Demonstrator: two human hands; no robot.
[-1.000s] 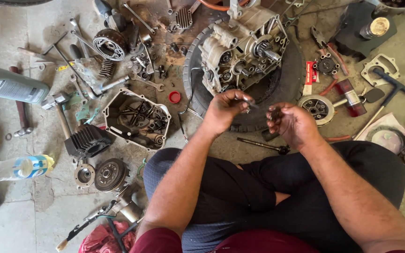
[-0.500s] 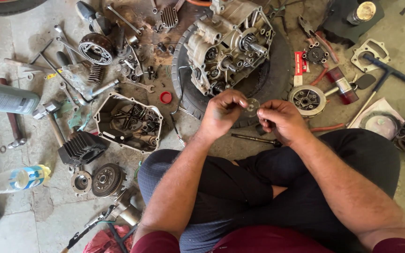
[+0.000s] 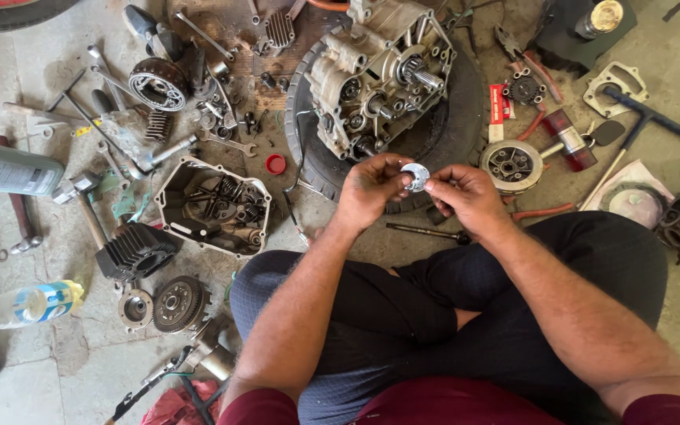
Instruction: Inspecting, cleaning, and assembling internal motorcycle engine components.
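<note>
Metal washer [image 3: 415, 176] between two hands [image 3: 419, 193]

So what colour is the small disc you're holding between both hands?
Silvery metal with small holes, the disc shows best in the head view.

Two hands [image 3: 371, 189] [image 3: 466, 197], one small disc [image 3: 415, 176], one engine block [image 3: 379, 75], two bottles [image 3: 5, 167] [image 3: 21, 305], one tyre [image 3: 450, 134].

Both hands meet just above the person's crossed legs. Straight ahead, an engine block [image 3: 383, 75] on a black tyre [image 3: 454, 130] blocks the way. To the left, an open engine cover [image 3: 212, 206], a finned cylinder [image 3: 137, 252] and scattered wrenches [image 3: 226, 142] crowd the floor [image 3: 41, 378]. Bare concrete shows at the lower left corner.
</note>
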